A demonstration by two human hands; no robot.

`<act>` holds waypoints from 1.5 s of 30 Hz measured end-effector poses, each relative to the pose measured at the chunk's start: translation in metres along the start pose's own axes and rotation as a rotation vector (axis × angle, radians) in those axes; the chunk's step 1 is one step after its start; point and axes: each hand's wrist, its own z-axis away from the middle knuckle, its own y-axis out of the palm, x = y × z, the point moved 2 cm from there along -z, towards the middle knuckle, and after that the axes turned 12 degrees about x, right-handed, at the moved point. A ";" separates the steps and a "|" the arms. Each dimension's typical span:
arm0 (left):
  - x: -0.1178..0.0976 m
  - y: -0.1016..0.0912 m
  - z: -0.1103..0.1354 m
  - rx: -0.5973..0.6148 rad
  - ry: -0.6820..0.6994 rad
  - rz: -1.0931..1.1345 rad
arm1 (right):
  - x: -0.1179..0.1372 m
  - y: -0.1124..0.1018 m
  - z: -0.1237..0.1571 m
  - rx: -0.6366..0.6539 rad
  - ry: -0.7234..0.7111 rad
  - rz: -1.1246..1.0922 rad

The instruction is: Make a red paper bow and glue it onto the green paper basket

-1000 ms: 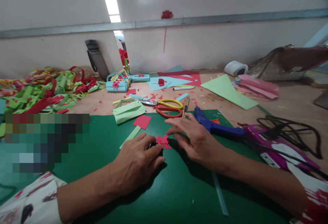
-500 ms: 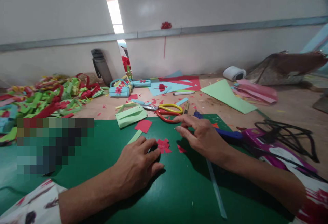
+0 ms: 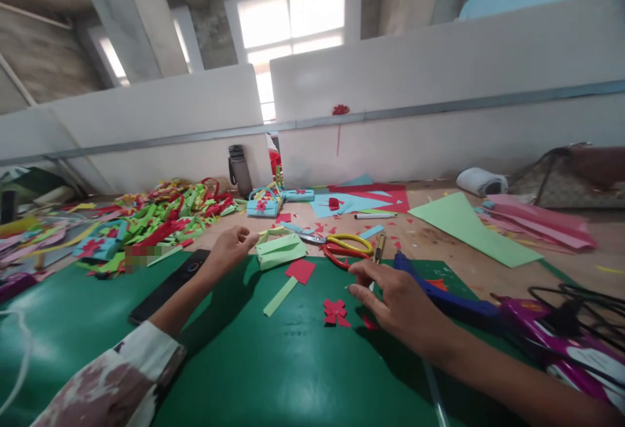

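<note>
My left hand (image 3: 233,249) is stretched forward over the green mat (image 3: 234,362), its fingers loosely bent and apart. Its fingertips are at the left edge of a small light-green paper bag (image 3: 281,250); whether they touch it is unclear. My right hand (image 3: 390,300) hovers low over the mat, thumb and forefinger apart, holding nothing I can see. Left of it lies a red paper flower (image 3: 336,313), and a red scrap (image 3: 370,321) is partly under it. Between the hands, a red paper square (image 3: 300,271) touches a light-green paper strip (image 3: 280,297).
Scissors (image 3: 349,245) and a craft knife (image 3: 379,248) lie beyond my right hand. A blue glue gun (image 3: 439,293) and a purple device (image 3: 541,332) are at right. A phone (image 3: 168,287) lies under my left forearm. Paper pieces (image 3: 170,215) are heaped at left; a bottle (image 3: 239,173) stands behind.
My left hand has left the red flower and reached forward and left to the green paper bag. My right hand stays near the flower. The view has tilted up and turned left.
</note>
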 end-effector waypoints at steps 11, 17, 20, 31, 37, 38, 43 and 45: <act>0.009 0.023 -0.044 0.194 -0.218 0.137 | -0.001 0.007 -0.003 0.035 0.041 -0.024; 0.000 0.030 -0.047 0.237 -0.232 0.199 | 0.000 0.007 -0.004 0.060 0.060 -0.037; -0.009 0.025 -0.043 0.199 -0.180 0.255 | 0.002 0.006 -0.004 0.041 0.069 -0.086; -0.071 0.013 0.000 -0.022 0.077 0.597 | -0.003 0.004 -0.010 -0.077 0.070 -0.486; -0.094 0.029 0.017 -0.021 0.128 0.740 | 0.006 0.003 -0.012 -0.067 0.102 -0.751; -0.096 0.033 0.018 -0.014 0.126 0.752 | 0.008 0.001 -0.012 -0.071 0.088 -0.784; -0.103 0.046 0.021 0.045 0.109 0.828 | 0.012 -0.005 -0.012 -0.096 0.015 -0.835; -0.104 0.049 0.024 0.080 0.106 0.883 | 0.010 -0.005 -0.012 -0.092 0.068 -0.890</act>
